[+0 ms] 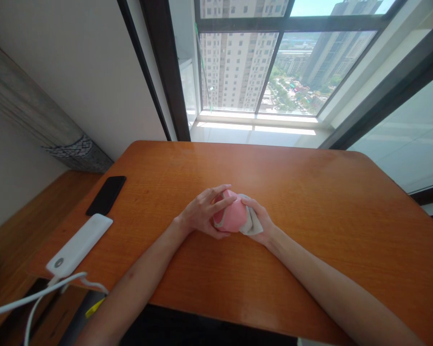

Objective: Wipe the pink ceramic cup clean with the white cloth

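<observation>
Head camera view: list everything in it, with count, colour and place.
Table: one, orange-brown, centre
Pink object: one, between the hands
Cloth: one, pale grey, against the pink object's right side
Phone: one, black, table's left side
White device: one, nearer than the phone
Cables: at least two, white, lower left
Yellow item: one, below the table's left edge
Curtain: one, grey, left
Wall: off-white, upper left
Window: one, dark-framed, beyond the table
Buildings: several, pale and grey, outside
Left hand: one, on the pink object
Right hand: one, at the cloth
</observation>
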`<move>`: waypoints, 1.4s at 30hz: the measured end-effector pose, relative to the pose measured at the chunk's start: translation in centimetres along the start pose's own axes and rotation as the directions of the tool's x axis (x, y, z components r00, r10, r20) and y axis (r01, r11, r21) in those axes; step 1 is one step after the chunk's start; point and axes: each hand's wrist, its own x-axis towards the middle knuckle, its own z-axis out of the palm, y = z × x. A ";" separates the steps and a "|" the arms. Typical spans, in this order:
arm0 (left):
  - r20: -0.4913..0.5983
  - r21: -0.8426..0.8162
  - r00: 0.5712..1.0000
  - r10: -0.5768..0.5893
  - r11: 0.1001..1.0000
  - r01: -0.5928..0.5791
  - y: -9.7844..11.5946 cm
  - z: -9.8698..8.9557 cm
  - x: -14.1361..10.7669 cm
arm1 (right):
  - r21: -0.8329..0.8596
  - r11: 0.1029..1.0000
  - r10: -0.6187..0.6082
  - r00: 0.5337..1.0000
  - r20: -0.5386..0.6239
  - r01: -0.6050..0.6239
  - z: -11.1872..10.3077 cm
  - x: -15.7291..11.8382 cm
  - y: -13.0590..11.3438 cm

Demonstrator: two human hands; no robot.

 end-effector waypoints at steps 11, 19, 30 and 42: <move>0.018 0.005 0.998 -0.055 0.998 0.055 -0.1 0.3 -0.5 | -0.161 0.983 -0.079 0.996 0.051 0.086 -0.4 0.0 0.5; 0.016 -0.114 0.993 -0.121 0.986 0.122 0.0 0.2 -0.3 | -0.082 0.994 -0.074 0.997 -0.028 0.071 0.6 -0.2 0.3; 0.003 -0.298 0.959 -0.282 0.916 0.270 0.4 0.6 0.2 | -0.117 0.988 -0.104 0.993 -0.055 0.097 0.7 -0.3 0.1; 0.066 -0.412 0.856 -0.513 0.767 0.491 1.4 0.5 0.6 | -0.157 0.982 -0.102 0.995 0.022 0.104 0.6 -0.4 0.2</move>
